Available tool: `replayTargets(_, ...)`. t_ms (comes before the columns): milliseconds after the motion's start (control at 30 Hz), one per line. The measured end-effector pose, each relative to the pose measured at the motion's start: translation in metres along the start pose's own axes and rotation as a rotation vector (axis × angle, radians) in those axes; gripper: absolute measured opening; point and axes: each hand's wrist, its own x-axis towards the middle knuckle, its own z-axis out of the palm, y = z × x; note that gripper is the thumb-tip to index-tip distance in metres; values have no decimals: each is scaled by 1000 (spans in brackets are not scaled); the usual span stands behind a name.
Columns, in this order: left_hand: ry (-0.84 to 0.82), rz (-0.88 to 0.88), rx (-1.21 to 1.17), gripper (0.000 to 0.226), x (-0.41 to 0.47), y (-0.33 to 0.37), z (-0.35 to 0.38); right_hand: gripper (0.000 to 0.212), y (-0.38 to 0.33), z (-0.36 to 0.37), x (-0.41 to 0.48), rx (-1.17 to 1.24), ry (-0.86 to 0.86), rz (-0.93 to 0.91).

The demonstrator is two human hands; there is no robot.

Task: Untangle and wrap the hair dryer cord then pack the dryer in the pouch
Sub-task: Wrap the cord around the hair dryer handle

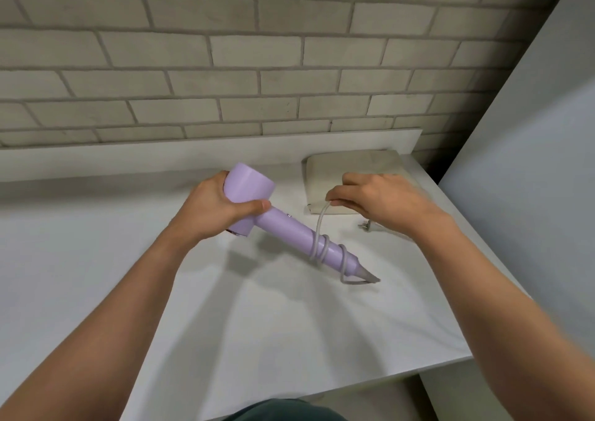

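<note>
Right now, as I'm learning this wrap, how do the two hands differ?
The left hand grips the head of the lilac dryer; the right hand pinches its grey cord. The left hand is over white counter; the right hand over the beige pouch. Both hold part of one appliance.

both forearms are bare along their whole visible length, and a dark teal garment shows low down.

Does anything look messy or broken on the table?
Nothing looks broken or spilled. The only untidy bit is the cord: its loops sit loose and uneven around the handle of the hair dryer. The plug lies on the table by the right hand, which pinches the cord.
</note>
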Motion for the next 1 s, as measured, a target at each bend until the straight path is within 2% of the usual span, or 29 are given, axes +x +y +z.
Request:
replayTargets(133,-74,-6,-160,44,-2,3,-12,34,12,15,-2,-36,61,-72)
replayTargets(267,-105,-22,-325,62,-4,5,-15,62,15,37,-2,-7,175,-52)
replayTargets(333,-89,-32,-384,65,-4,6,-13,65,14,47,-2,55,228,-42)
replayTargets(400,-68,-39,-441,68,-3,7,-11,62,2,47,-7,185,187,-24)
replayTargets(433,-57,-43,-468,69,-2,8,-10,60,0,57,-9,286,138,43)
replayTargets(533,-13,-60,-522,68,-1,10,-7,36,-14,82,-22,539,13,262)
replayTargets(600,24,-74,-550,61,1,11,-6,37,-26,93,-24,532,42,208)
replayTargets(667,67,-92,-577,56,3,11,-5,40,-40,95,-20,680,64,197)
replayTargets(733,113,-105,-590,53,6,10,-3,51,-55,82,-17,809,10,253)
replayTargets(867,221,-139,-589,41,12,6,-1,48,-67,72,-19,862,-28,224)
replayTargets(933,278,-157,-582,46,14,4,0,45,-70,62,-22,878,-67,217)
replayTargets(1000,344,-160,-529,60,16,2,0,39,-75,50,-28,860,-131,206)
